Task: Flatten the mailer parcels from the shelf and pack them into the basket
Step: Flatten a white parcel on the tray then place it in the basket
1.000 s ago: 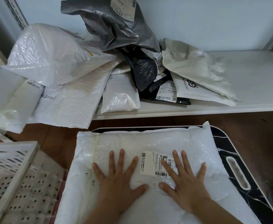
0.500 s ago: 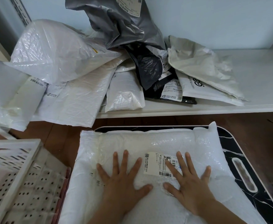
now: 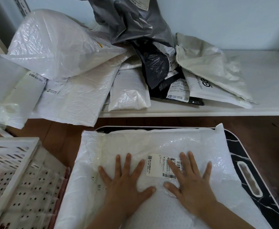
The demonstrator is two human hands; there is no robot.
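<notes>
In the head view, both your hands lie flat on the large white bubble-lined plastic mailer parcel [image 3: 152, 146] in the lower middle of the frame. Your left hand [image 3: 124, 184] has its fingers [image 3: 129, 162] straight and spread, palm down on the parcel's middle, gripping nothing. Your right hand [image 3: 191, 185] lies the same way just beside it, fingers splayed, with the index and middle fingers lying across the white printed shipping label [image 3: 160, 166] stuck to the parcel; the two thumbs point at each other and sit close but apart. The parcel rests on a black marble-patterned surface [image 3: 251, 187] with a pale rim and an oblong handle cut-out, visible at the lower right of the frame. At the lower left stands the white perforated plastic folding basket [image 3: 20, 179], its near edge just beside the parcel's left side. Across the top of the frame runs the white shelf [image 3: 259, 80], carrying a heap of further mailers: a puffy white plastic mailer [image 3: 53, 43] at upper left, a crumpled grey plastic mailer [image 3: 132, 22] at top centre leaning against the pale blue wall [image 3: 218, 19], a black plastic mailer [image 3: 155, 66] under it, and a cream wrinkled mailer [image 3: 209, 66] to the right. Brown wooden floor [image 3: 62, 134] shows between shelf and surface.
</notes>
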